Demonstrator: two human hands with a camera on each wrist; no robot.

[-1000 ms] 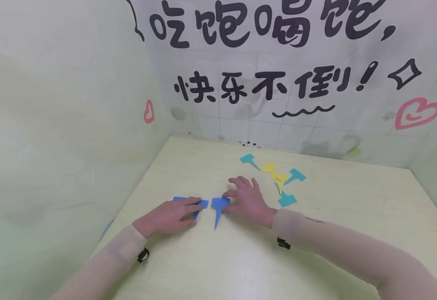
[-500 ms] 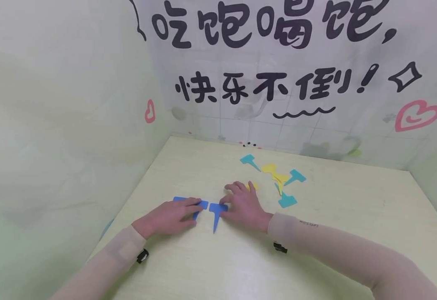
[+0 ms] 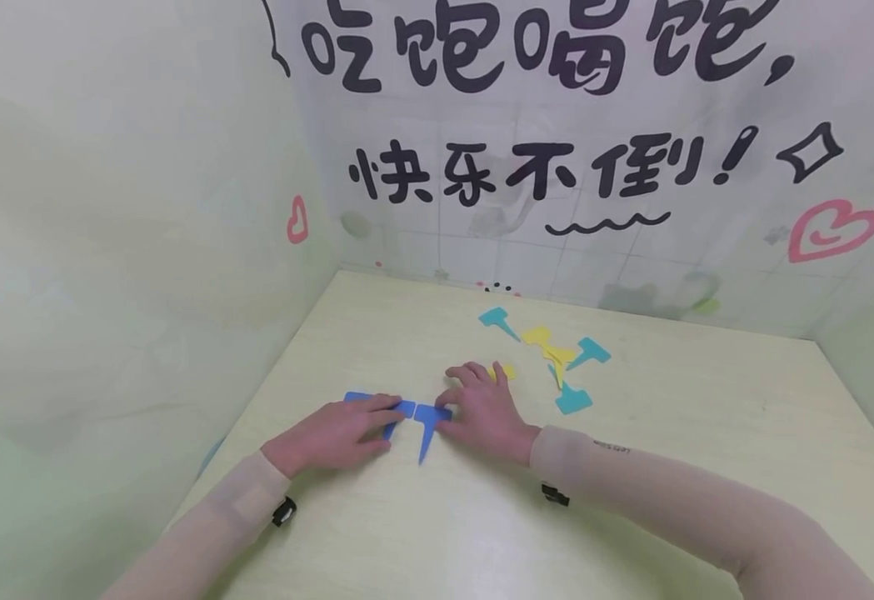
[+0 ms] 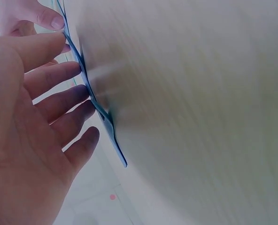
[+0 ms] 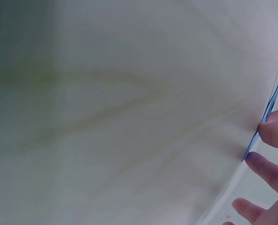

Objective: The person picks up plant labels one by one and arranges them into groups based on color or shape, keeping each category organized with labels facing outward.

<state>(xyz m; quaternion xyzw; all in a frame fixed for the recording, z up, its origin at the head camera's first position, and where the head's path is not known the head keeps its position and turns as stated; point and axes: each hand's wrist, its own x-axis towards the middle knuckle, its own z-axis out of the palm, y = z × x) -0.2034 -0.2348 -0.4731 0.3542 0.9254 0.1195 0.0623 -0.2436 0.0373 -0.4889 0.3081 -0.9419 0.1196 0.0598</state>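
Gradually, the stemmed blue tag (image 3: 427,417) is nearing the other blue pieces (image 3: 408,409)

Compared with one second before, the stemmed blue tag is lying further left on the tabletop (image 3: 444,533), and the gap at its left side is shrinking to a thin pale line. In my judgement, this is meaning that the blue row is almost joining, and only a small adjustment is remaining. At its right end, the right hand (image 3: 481,417) is pinching the stemmed blue tag between finger and thumb. To the left of it, the left hand (image 3: 342,435) is not grasping; its nearly straight fingers are resting upon the other blue pieces. Beyond the stemmed blue tag and to its right, yellow tags (image 3: 562,357) and teal tags (image 3: 574,401) are lying in a loose group.

Only the head view is showing this group and the T shape. The left wrist view is giving a side look, where the other blue pieces are seeming not completely flat. The right wrist view is showing fingertips on blue edges, but whether the pieces are touching, I cannot tell.
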